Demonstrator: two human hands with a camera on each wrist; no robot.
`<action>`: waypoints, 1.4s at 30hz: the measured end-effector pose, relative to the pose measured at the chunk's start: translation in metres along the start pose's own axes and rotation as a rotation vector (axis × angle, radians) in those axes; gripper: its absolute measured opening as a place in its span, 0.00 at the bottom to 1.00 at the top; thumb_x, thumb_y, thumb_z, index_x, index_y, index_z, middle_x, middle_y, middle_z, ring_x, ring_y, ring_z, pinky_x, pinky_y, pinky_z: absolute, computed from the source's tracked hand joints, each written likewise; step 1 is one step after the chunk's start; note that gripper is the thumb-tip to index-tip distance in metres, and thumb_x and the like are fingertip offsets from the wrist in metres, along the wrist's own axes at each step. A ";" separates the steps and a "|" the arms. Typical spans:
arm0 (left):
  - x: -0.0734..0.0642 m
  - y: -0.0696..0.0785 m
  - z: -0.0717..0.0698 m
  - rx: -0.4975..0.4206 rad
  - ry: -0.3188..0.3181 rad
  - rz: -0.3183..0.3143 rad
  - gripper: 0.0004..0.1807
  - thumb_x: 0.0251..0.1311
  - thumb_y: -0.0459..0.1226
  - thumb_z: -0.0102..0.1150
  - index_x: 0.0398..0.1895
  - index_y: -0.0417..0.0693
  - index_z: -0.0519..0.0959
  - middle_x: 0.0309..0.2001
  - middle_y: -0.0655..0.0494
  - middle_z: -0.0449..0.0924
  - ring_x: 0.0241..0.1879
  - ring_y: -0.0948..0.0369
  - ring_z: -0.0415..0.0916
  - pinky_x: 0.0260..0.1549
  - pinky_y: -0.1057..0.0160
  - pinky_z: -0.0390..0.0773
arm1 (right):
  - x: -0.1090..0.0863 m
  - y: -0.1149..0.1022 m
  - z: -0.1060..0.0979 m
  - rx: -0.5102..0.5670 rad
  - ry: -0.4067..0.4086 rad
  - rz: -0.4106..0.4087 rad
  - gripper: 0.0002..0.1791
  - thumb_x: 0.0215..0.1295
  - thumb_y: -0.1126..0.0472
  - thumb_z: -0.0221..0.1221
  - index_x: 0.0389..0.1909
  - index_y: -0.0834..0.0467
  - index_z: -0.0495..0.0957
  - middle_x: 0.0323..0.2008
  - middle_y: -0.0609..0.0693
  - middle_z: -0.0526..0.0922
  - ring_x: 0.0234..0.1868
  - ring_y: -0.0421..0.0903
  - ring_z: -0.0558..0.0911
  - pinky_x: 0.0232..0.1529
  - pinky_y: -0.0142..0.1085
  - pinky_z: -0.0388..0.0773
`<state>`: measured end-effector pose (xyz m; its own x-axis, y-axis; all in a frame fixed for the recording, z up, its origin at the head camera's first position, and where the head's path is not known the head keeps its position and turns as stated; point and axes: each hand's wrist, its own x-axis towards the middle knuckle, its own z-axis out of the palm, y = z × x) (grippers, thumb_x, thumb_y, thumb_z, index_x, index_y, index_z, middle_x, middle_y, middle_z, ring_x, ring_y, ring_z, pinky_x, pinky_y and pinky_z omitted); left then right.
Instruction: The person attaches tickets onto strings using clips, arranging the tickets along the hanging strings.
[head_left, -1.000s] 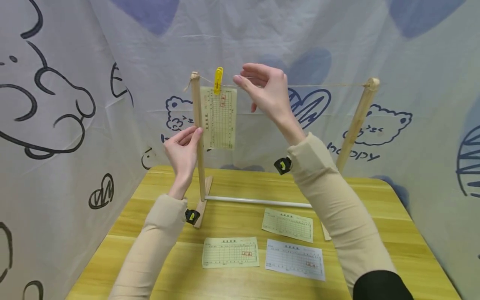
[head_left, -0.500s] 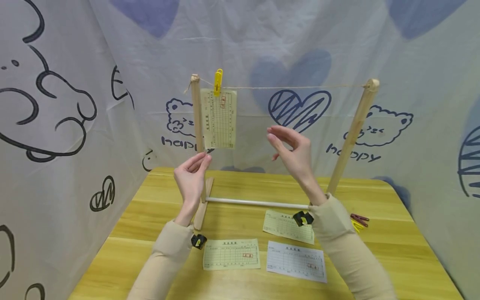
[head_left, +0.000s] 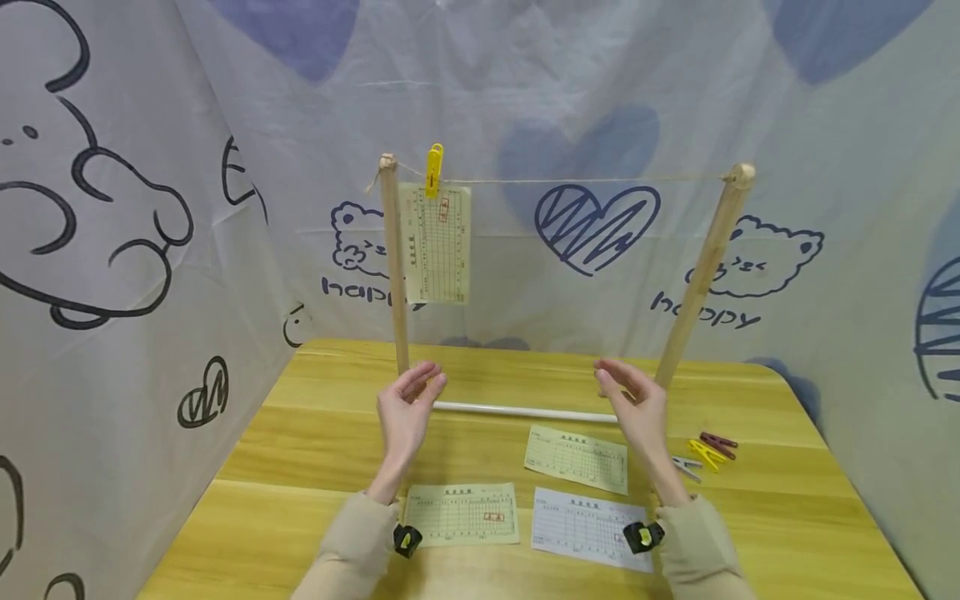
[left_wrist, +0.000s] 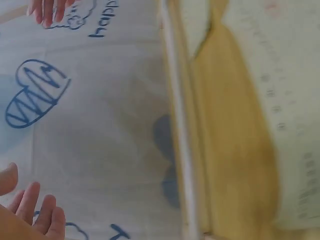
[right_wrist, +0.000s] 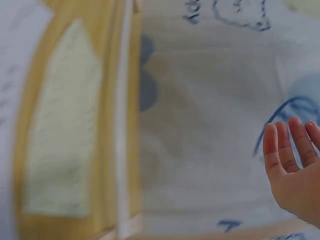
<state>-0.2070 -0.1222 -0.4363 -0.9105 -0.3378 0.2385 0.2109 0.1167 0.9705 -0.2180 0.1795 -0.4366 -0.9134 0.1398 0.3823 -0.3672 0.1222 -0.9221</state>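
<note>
My left hand [head_left: 407,414] hovers in front of the left post's lower part, fingers loosely bent and holding nothing. Level with it on the other side, my right hand [head_left: 639,410] is likewise relaxed and bare, near the right post's foot. Both wrist views show relaxed fingers with nothing between them. Above, a pale green printed slip [head_left: 441,258] hangs sideways from the string [head_left: 555,181], gripped by a yellow clothespin [head_left: 433,172]. On the table below lie two more pale green slips, one at left [head_left: 461,515] and one farther back [head_left: 573,458], plus a white slip [head_left: 585,527].
Two wooden posts, left [head_left: 393,258] and right [head_left: 705,275], carry the string; a white rod [head_left: 525,411] joins their bases. Maroon [head_left: 720,442], yellow [head_left: 707,455] and grey [head_left: 687,469] clothespins lie at right on the wooden table [head_left: 780,517]. A patterned cloth surrounds the table.
Both hands have come down: the right from beside the string, moving rightward too, the left from the left post, moving slightly right. The clothespins on the table have come into view. The hanging slip stays put.
</note>
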 end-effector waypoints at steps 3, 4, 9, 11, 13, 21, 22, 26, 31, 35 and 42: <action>-0.008 -0.013 0.001 0.017 -0.050 0.015 0.18 0.61 0.35 0.69 0.52 0.37 0.83 0.52 0.42 0.86 0.57 0.47 0.83 0.63 0.53 0.78 | -0.014 0.017 -0.013 -0.012 0.041 0.060 0.16 0.72 0.65 0.59 0.55 0.70 0.79 0.42 0.28 0.85 0.43 0.28 0.84 0.41 0.24 0.84; -0.011 -0.017 0.001 0.027 -0.070 0.018 0.18 0.61 0.35 0.69 0.52 0.38 0.83 0.52 0.42 0.86 0.57 0.48 0.82 0.64 0.51 0.77 | -0.018 0.022 -0.017 -0.017 0.051 0.078 0.16 0.72 0.65 0.59 0.55 0.70 0.79 0.42 0.28 0.86 0.42 0.27 0.84 0.41 0.24 0.83; -0.027 -0.034 0.005 0.087 -0.191 0.043 0.16 0.63 0.36 0.67 0.51 0.39 0.84 0.52 0.43 0.87 0.58 0.47 0.80 0.64 0.45 0.75 | -0.035 0.040 -0.037 -0.017 0.105 0.133 0.16 0.72 0.66 0.59 0.55 0.73 0.78 0.40 0.29 0.87 0.41 0.28 0.85 0.42 0.21 0.82; -0.032 -0.040 0.006 0.111 -0.247 0.038 0.15 0.63 0.36 0.67 0.51 0.39 0.84 0.51 0.44 0.87 0.57 0.47 0.80 0.64 0.45 0.75 | -0.041 0.045 -0.044 -0.015 0.124 0.149 0.17 0.72 0.66 0.59 0.55 0.74 0.78 0.40 0.30 0.87 0.40 0.29 0.85 0.42 0.22 0.82; -0.037 -0.046 0.008 0.117 -0.298 0.014 0.15 0.63 0.35 0.67 0.51 0.38 0.84 0.51 0.44 0.87 0.57 0.47 0.81 0.64 0.43 0.74 | -0.048 0.050 -0.051 -0.005 0.146 0.166 0.17 0.71 0.67 0.59 0.54 0.75 0.77 0.39 0.32 0.87 0.39 0.30 0.85 0.42 0.22 0.82; -0.053 -0.060 0.011 0.077 -0.398 -0.080 0.15 0.62 0.32 0.66 0.51 0.34 0.82 0.51 0.41 0.86 0.54 0.46 0.82 0.63 0.45 0.76 | -0.067 0.071 -0.076 0.122 0.247 0.266 0.16 0.70 0.68 0.60 0.53 0.76 0.77 0.36 0.36 0.90 0.36 0.32 0.87 0.39 0.25 0.84; -0.054 -0.061 0.011 0.075 -0.409 -0.089 0.16 0.63 0.32 0.66 0.52 0.34 0.82 0.51 0.40 0.86 0.54 0.46 0.82 0.63 0.45 0.76 | -0.069 0.072 -0.079 0.140 0.257 0.291 0.16 0.70 0.67 0.60 0.53 0.74 0.78 0.36 0.36 0.90 0.37 0.33 0.87 0.39 0.25 0.84; -0.058 -0.068 0.010 0.091 -0.474 -0.120 0.18 0.63 0.31 0.65 0.54 0.32 0.81 0.52 0.38 0.85 0.54 0.44 0.81 0.62 0.46 0.78 | -0.074 0.077 -0.090 0.226 0.331 0.435 0.12 0.69 0.63 0.62 0.51 0.61 0.83 0.35 0.37 0.90 0.36 0.34 0.87 0.38 0.26 0.85; -0.059 -0.076 0.007 0.137 -0.656 -0.148 0.20 0.62 0.30 0.66 0.56 0.31 0.78 0.55 0.34 0.82 0.56 0.40 0.80 0.60 0.46 0.79 | -0.076 0.084 -0.102 0.298 0.411 0.593 0.11 0.69 0.59 0.63 0.51 0.52 0.84 0.31 0.40 0.89 0.30 0.35 0.84 0.29 0.26 0.82; -0.059 -0.081 0.006 0.163 -0.736 -0.146 0.21 0.59 0.29 0.67 0.55 0.30 0.79 0.54 0.33 0.82 0.55 0.40 0.80 0.60 0.43 0.78 | -0.078 0.089 -0.108 0.319 0.416 0.635 0.09 0.70 0.59 0.63 0.48 0.50 0.85 0.29 0.42 0.88 0.28 0.36 0.81 0.25 0.28 0.78; -0.055 -0.085 0.009 0.266 -0.817 -0.107 0.24 0.50 0.26 0.72 0.53 0.33 0.80 0.52 0.37 0.84 0.52 0.44 0.81 0.56 0.47 0.80 | -0.083 0.099 -0.117 0.402 0.363 0.619 0.06 0.69 0.61 0.62 0.42 0.49 0.87 0.28 0.43 0.86 0.27 0.37 0.80 0.27 0.27 0.79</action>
<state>-0.1780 -0.1050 -0.5327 -0.9123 0.4060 -0.0530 0.1121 0.3722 0.9214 -0.1578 0.2945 -0.5529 -0.8828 0.3842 -0.2704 0.0865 -0.4328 -0.8973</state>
